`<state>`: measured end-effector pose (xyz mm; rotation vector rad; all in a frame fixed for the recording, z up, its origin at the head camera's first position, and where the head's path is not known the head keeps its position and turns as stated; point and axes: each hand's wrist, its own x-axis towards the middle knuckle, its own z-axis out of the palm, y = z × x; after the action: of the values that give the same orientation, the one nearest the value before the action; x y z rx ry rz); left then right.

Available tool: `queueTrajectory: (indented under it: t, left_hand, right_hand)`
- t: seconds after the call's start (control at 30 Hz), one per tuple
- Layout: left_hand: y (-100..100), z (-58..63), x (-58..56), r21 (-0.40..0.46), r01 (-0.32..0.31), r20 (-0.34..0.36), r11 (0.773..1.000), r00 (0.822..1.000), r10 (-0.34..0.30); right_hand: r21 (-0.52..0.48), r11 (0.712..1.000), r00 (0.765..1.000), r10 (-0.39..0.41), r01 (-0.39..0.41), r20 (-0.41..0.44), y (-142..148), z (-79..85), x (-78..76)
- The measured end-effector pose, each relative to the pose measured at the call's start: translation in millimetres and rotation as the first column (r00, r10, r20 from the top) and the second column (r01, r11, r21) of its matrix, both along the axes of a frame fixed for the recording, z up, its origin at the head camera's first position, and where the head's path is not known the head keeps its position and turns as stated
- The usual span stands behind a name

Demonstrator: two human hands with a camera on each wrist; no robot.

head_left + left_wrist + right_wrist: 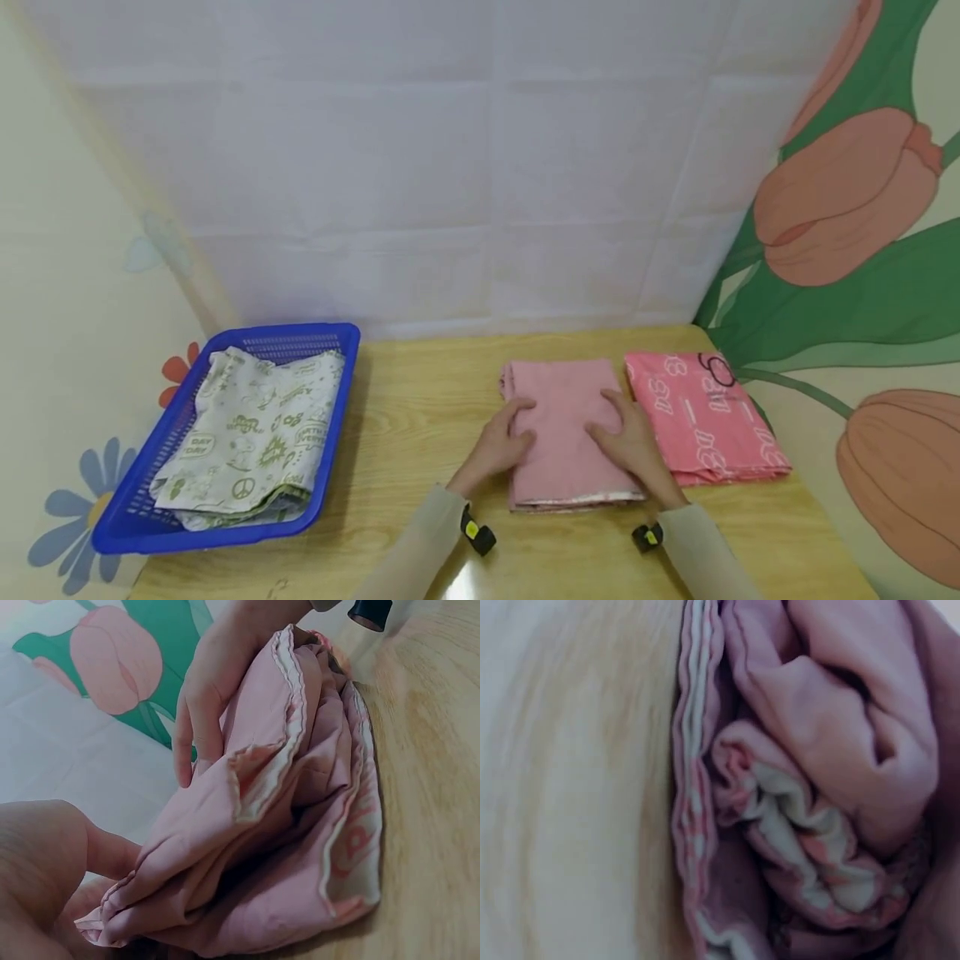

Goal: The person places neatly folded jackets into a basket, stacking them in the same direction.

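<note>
Pink cloth (566,462) between left hand (497,442) and right hand (633,440).

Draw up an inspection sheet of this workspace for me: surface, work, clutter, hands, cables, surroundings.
Surface: wood-grain table.
Work: pink cloth, folded in layers, lying flat.
Clutter: coral cloth, folded, to its right; blue basket at far left, holding white cloth.
Hands: left hand touches the pink cloth's left side, right hand its right; grip unclear.
Cables: nothing seen for certain; dark loop on the coral cloth may be print.
Surroundings: white sheet behind, painted flowers either side.
</note>
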<state>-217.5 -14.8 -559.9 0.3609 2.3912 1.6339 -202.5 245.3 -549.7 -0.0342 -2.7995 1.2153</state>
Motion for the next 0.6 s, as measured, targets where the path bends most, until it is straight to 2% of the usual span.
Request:
queueTrajectory:
  t: [0.23, 0.37, 0.6]
  left_hand:
    - [4.1, 0.8, 2.5, 0.044, -0.072, 0.026, 0.996, 0.997, 0.071]
    - [6.4, 3.1, 4.5, 0.083, -0.103, 0.047, 0.991, 0.994, 0.099]
    - [5.4, 11.0, 5.9, 0.078, -0.117, 0.046, 0.990, 0.992, 0.114]
  right_hand:
    - [-0.093, 0.996, 1.000, 0.003, -0.005, -0.029, 0.9, 0.8, 2.5]
    - [-0.136, 0.991, 1.000, -0.003, 0.005, 0.017, 1.1, 5.9, 4.8]
    - [-0.202, 0.979, 0.995, -0.004, 0.023, 0.097, -0.9, 22.7, 13.5]
